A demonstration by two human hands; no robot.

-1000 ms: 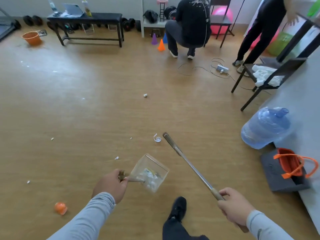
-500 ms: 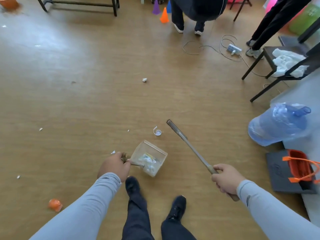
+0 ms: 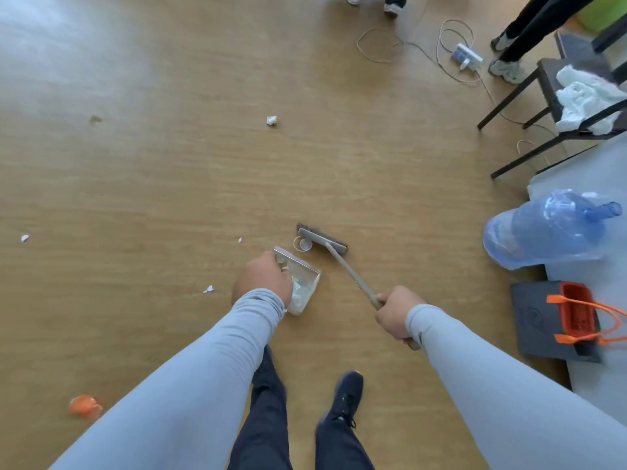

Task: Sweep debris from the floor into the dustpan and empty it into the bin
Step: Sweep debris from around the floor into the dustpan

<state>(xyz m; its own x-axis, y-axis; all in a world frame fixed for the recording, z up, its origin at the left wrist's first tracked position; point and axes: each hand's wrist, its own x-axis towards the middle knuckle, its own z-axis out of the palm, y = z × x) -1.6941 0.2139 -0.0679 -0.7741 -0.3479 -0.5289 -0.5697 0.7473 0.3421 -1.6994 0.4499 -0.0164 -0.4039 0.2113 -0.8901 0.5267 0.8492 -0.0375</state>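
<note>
Broom head [image 3: 322, 238] beside dustpan [image 3: 302, 279] rim

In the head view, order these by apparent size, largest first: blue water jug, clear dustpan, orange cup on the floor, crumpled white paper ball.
1. Blue plastic water jug
2. Clear plastic dustpan
3. Orange cup
4. Crumpled white paper ball, farther away, so unsure.

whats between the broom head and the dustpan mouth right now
In the head view, a small white curled scrap lies on the floor between the broom head and the clear dustpan.
</note>
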